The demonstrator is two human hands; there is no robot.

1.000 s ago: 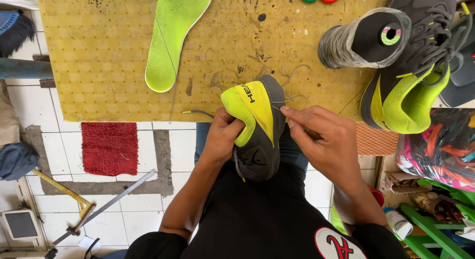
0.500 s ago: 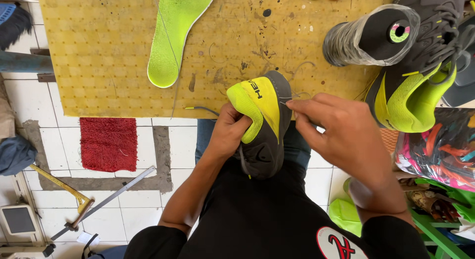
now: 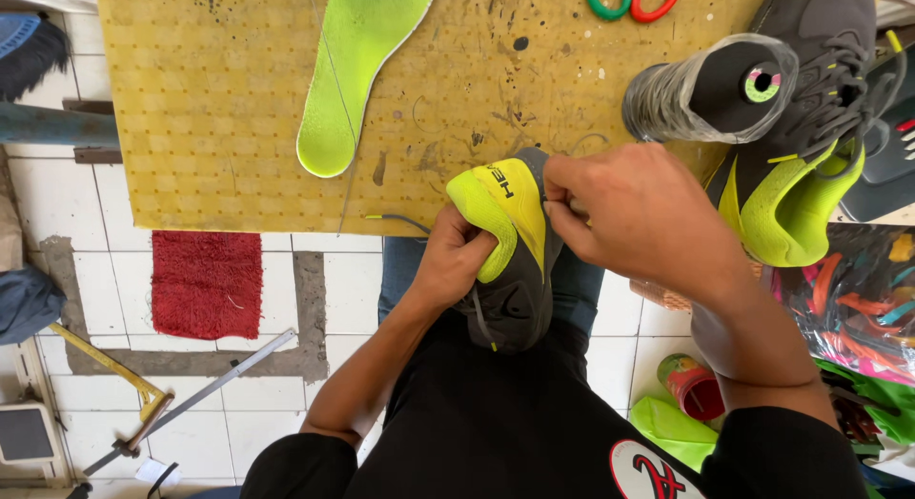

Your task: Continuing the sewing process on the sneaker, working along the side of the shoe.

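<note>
Left hand [image 3: 456, 261] clamps the light, bendy grey-yellow shoe [image 3: 510, 256] at its heel, best hold there; right hand [image 3: 634, 213] pinches its collar edge.

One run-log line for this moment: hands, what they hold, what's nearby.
left hand: grips grey-and-yellow shoe | right hand: pinches shoe's heel edge | workboard: green insole, thread cone, second shoe

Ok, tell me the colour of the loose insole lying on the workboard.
The insole is bright lime green, plain all over, seen clearest in the head view.
</note>
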